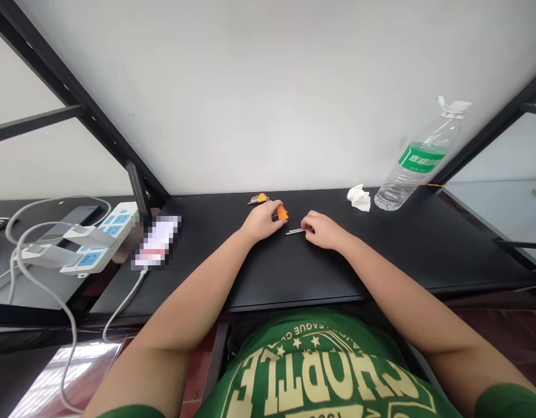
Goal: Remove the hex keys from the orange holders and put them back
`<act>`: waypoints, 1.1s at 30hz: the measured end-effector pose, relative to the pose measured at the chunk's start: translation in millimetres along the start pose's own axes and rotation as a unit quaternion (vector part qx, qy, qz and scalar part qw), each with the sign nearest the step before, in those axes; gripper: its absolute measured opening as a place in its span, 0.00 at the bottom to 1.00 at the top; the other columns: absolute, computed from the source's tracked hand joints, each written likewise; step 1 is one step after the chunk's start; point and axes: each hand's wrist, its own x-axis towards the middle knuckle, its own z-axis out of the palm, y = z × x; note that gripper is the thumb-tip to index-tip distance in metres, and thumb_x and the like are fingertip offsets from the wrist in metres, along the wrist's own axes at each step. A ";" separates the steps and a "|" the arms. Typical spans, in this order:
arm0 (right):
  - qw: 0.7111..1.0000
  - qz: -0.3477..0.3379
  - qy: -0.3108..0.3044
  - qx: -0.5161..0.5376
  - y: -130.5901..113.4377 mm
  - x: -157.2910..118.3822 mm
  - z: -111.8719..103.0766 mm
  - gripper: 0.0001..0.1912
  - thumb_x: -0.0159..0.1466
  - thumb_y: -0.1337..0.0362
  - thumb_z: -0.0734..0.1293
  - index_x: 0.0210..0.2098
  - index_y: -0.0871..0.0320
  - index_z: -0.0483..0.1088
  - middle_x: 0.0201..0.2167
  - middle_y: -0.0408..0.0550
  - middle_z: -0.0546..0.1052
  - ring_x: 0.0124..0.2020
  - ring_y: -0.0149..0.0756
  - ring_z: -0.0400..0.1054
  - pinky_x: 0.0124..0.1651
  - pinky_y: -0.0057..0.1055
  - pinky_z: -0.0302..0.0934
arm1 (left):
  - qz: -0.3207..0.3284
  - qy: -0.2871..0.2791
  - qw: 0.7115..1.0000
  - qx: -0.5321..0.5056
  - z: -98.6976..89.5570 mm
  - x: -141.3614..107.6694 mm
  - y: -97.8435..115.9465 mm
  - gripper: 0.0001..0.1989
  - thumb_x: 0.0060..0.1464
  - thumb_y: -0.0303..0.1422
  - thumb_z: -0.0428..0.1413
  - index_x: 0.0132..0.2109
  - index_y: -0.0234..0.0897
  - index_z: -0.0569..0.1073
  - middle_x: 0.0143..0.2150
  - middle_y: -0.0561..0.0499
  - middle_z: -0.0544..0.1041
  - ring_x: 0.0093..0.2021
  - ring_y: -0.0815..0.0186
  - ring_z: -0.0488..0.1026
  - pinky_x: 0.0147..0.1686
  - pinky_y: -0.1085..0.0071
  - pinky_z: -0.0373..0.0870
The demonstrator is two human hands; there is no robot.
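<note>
My left hand (263, 220) is closed around an orange hex key holder (282, 213), with thin metal rods showing beside it. Just behind that hand lies a second orange piece (262, 198) with dark metal keys fanned out on its left. To the right, my right hand (322, 229) pinches a few slim silver rods that look like hex keys (296, 231); they point left toward the holder, apart from it. My right fingers partly hide them, so their full shape does not show.
A crumpled white tissue (359, 198) and a large water bottle with a green label (420, 157) stand at the back right of the black table (303, 273). On the left are a cabled phone (157, 242) and a power strip (113, 226) with chargers. A wall rises behind.
</note>
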 end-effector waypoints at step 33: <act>0.999 0.015 0.002 -0.034 -8.3 -1.9 -1.2 0.04 0.63 0.65 0.67 0.38 0.55 0.73 0.41 0.47 0.73 0.34 0.32 0.66 0.37 0.31 0.57 | 0.016 -0.036 0.999 -0.019 1.1 0.2 -0.2 0.24 0.56 0.38 0.63 0.59 0.41 0.72 0.48 0.49 0.79 0.41 0.62 0.76 0.45 0.65 0.74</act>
